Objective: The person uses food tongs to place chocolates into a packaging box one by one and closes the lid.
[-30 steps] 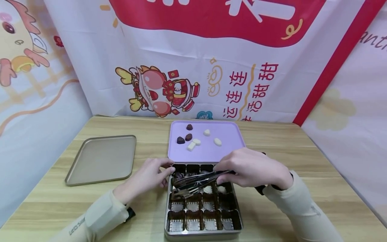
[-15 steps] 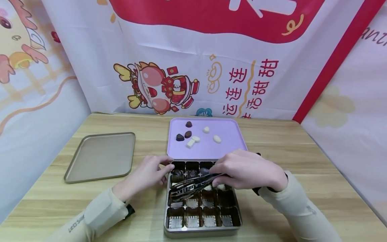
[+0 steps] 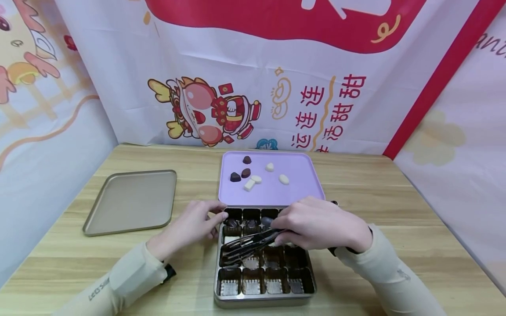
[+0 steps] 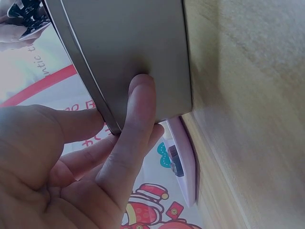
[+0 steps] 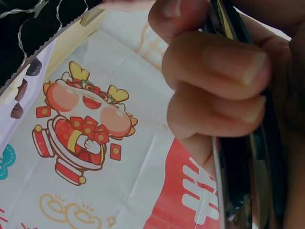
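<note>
One tin (image 3: pixel 265 303) on bench (image 3: pixel 363 197), pinched at far-left corner by left hand (image 3: pixel 193 224); right hand (image 3: pixel 322 221) curled tight round dark tongs (image 3: pixel 247 248), slanted over it. Risk: tongs snagging inside, if swung askew, could jolt chocolates (image 3: pixel 232 223).

Two hands (image 3: pixel 193 224), one tin (image 3: pixel 262 302), one black bundle (image 3: pixel 247 249), two trays (image 3: pixel 134 202); three dark chocolates (image 3: pixel 235 177), four white chocolates (image 3: pixel 283 179) on the centre tray (image 3: pixel 276 194)
</note>
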Tool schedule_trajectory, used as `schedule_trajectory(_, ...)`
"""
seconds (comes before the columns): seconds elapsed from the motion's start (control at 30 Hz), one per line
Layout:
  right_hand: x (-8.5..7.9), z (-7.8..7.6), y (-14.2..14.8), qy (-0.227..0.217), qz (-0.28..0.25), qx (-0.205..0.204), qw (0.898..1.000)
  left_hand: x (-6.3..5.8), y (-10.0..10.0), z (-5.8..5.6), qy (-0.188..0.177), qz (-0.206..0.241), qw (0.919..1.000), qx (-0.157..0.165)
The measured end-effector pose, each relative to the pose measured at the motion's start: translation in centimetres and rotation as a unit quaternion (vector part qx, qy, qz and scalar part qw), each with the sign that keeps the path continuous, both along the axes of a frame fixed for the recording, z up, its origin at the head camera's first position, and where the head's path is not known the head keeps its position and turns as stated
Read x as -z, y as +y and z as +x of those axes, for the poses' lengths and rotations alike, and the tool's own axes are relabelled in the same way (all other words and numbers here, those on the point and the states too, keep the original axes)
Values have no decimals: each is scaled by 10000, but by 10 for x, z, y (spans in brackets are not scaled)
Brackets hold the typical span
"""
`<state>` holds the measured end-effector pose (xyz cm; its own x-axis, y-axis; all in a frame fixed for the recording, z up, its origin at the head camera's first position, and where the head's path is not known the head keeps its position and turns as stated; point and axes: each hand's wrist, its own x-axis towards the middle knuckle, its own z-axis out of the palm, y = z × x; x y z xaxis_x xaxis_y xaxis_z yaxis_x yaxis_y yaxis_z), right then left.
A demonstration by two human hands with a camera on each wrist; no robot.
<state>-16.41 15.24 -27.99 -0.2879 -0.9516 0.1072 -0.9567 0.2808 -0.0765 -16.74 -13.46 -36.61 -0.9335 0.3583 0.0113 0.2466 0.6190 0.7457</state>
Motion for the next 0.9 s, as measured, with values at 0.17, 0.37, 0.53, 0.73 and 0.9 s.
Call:
schedule_trajectory(0.17,-3,-3,5,-333,-70,17,9994,0,0,0,9,-12,10000,21)
schedule_trajectory(0.37,-8,-18,20,-547,-251,425,9973,0,0,0,29,-34,10000,34)
schedule_trajectory(0.53,-8,-39,34,-516,-491,1109,9913,0,1,0,48,-22,10000,19)
schedule_trajectory(0.73,4,-66,43,-422,-781,1683,9817,-1,1,-1,25,34,10000,31)
schedule_trajectory(0.9,16,-85,42,-167,-667,2140,9744,0,0,-1,0,71,10000,35)
